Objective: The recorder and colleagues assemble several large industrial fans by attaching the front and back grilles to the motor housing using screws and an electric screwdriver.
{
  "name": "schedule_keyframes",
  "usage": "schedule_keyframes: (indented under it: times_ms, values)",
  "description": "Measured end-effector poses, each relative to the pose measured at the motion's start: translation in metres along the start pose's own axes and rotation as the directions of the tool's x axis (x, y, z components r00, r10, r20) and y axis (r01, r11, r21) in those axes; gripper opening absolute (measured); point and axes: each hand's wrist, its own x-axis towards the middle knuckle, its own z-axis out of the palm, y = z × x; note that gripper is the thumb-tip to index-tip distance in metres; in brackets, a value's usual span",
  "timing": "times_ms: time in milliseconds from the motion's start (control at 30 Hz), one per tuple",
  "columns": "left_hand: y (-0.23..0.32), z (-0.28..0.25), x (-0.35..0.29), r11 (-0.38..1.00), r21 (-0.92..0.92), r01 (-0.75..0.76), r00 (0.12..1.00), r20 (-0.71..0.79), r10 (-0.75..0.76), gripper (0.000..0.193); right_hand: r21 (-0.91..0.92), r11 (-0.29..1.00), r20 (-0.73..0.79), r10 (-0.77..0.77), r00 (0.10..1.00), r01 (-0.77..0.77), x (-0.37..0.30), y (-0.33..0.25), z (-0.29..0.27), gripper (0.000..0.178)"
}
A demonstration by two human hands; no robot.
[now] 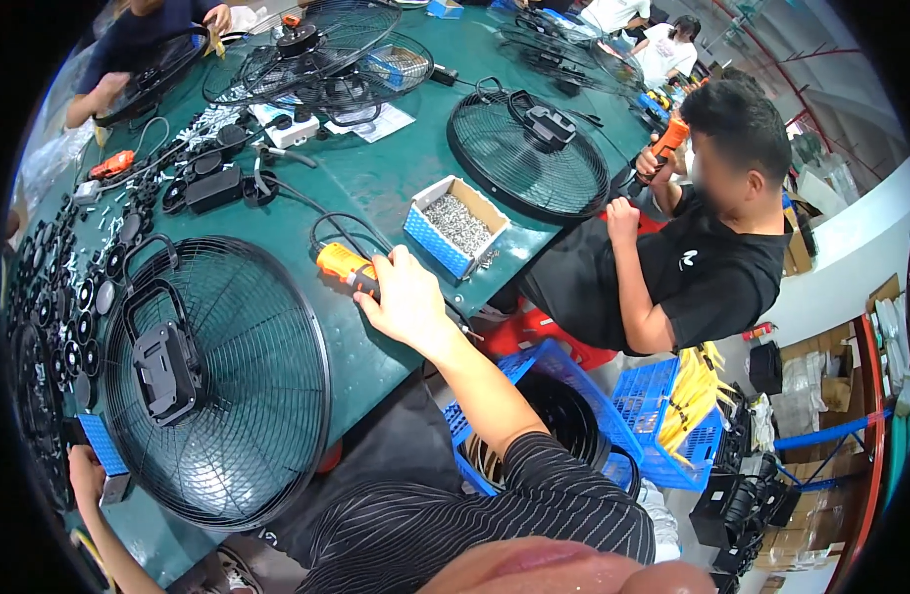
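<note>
My right hand (407, 300) is closed round the dark end of an orange and black electric screwdriver (346, 265) lying low over the green table. A cable runs back from the tool. Far to the left, my left hand (87, 475) is against a small blue box (102, 445) at the table's edge; its fingers are partly hidden there. Between my hands lies a round black fan (227, 386) with its wire grille, a dark mounting plate and bracket facing up. An open blue and white box of small screws (460, 226) stands just beyond my right hand.
Black round parts (79, 327) and loose hardware cover the table's left side. Another fan (529, 153) lies by a co-worker (732, 218) holding an orange screwdriver. Blue crates (663, 426) stand on the floor to my right. More fans and people are across the table.
</note>
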Motion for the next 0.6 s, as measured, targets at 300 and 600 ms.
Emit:
schedule_keyframes:
  times_ms: [300,600]
  values:
    - [-0.009,-0.004,-0.019,0.991,-0.135,0.015,0.998,-0.059,-0.023,0.015,0.504,0.861,-0.033,0.094,0.995,-0.065,0.007,0.007,-0.032,0.050]
    - [-0.003,-0.021,-0.029,0.982,-0.164,-0.091,0.991,-0.108,0.074,0.013,0.913,-0.383,0.176,0.069,0.982,-0.137,-0.004,-0.024,-0.078,0.032]
